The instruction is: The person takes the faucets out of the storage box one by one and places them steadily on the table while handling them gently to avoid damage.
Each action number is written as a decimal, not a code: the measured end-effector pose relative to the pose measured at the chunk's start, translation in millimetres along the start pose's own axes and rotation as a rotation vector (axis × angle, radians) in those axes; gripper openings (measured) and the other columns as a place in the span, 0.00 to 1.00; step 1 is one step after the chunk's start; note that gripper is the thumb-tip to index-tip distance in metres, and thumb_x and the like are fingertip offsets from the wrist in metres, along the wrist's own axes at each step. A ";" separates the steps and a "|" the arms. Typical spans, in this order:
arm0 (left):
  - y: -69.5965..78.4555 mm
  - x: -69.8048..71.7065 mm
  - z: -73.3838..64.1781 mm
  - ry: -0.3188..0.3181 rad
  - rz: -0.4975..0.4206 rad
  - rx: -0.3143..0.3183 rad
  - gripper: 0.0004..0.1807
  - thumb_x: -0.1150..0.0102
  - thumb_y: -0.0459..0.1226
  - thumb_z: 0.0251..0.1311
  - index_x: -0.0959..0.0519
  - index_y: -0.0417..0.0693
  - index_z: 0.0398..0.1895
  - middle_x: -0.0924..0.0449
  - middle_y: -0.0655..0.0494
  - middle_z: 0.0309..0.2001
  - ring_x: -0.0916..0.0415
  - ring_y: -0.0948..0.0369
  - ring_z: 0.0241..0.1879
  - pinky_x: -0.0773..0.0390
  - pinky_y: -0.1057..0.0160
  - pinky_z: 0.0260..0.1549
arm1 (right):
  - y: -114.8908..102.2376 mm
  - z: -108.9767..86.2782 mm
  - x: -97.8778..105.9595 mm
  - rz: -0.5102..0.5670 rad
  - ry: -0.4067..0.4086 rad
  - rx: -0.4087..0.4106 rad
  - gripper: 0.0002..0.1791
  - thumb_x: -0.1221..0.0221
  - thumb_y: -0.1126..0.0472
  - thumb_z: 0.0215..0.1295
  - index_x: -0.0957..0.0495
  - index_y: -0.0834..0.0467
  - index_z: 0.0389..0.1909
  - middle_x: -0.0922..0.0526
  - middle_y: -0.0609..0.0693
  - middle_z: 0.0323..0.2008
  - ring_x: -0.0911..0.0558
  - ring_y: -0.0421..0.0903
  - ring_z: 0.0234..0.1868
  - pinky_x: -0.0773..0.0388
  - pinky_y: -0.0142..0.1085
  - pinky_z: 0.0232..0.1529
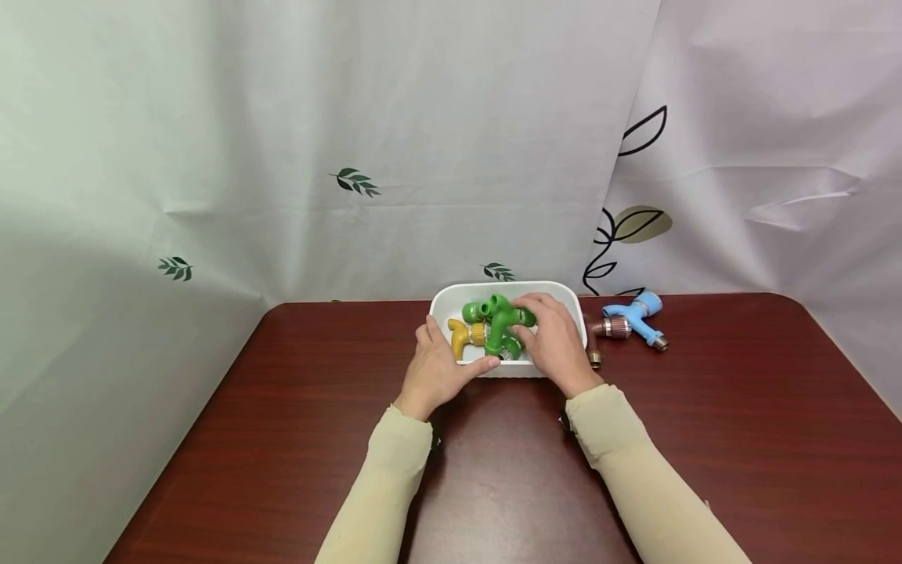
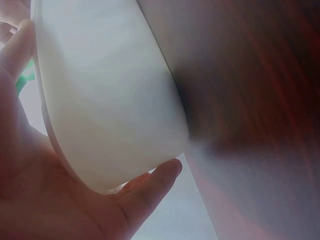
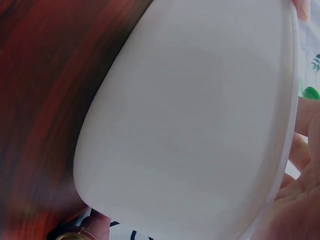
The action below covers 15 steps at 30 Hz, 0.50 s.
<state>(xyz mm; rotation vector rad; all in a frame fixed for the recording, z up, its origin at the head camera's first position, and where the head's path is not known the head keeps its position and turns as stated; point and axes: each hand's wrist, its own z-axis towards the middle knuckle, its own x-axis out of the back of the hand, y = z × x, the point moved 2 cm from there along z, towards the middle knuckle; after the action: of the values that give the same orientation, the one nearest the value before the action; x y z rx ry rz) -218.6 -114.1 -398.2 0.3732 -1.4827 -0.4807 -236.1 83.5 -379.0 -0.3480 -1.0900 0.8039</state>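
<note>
A white plastic tray (image 1: 517, 370) stands near the table's far edge, holding green and yellow plastic taps. At its left front corner, my left hand (image 1: 437, 372) grips the tray, thumb along the front rim and fingers at the left side; the left wrist view shows fingers against the tray's wall (image 2: 110, 100). My right hand (image 1: 558, 343) reaches over the rim and holds a green tap (image 1: 502, 319) between thumb and fingers. A yellow tap (image 1: 458, 338) with a ribbed collar lies to its left. More green parts (image 1: 473, 312) lie around it, partly hidden.
Right of the tray, a brown tap (image 1: 596, 335) and a light blue tap (image 1: 636, 316) with a metal threaded end lie on the dark red wooden table (image 1: 733, 368). Behind the far edge hangs a pale curtain (image 1: 437, 141) with leaf prints.
</note>
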 end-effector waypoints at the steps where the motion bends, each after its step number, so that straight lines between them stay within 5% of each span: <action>1: 0.1 0.0 0.1 -0.002 0.000 0.002 0.75 0.32 0.69 0.47 0.62 0.26 0.77 0.48 0.29 0.69 0.30 0.38 0.59 0.22 0.47 0.50 | 0.1 0.1 0.4 -0.003 0.003 0.003 0.21 0.29 0.66 0.59 0.18 0.62 0.54 0.19 0.60 0.54 0.23 0.59 0.57 0.31 0.52 0.61; 15: -0.8 -0.7 0.5 -0.005 -0.012 0.011 0.75 0.32 0.69 0.46 0.62 0.27 0.77 0.48 0.30 0.69 0.30 0.38 0.59 0.23 0.46 0.51 | -2.3 0.7 8.6 -0.005 0.024 0.015 0.23 0.30 0.64 0.60 0.18 0.63 0.57 0.19 0.61 0.54 0.22 0.59 0.57 0.30 0.52 0.60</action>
<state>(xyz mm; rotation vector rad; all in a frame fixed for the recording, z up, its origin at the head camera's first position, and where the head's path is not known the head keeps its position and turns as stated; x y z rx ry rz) -219.1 -114.4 -399.2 0.3901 -1.4891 -0.4832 -233.9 88.1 -371.7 -0.3420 -1.0614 0.8012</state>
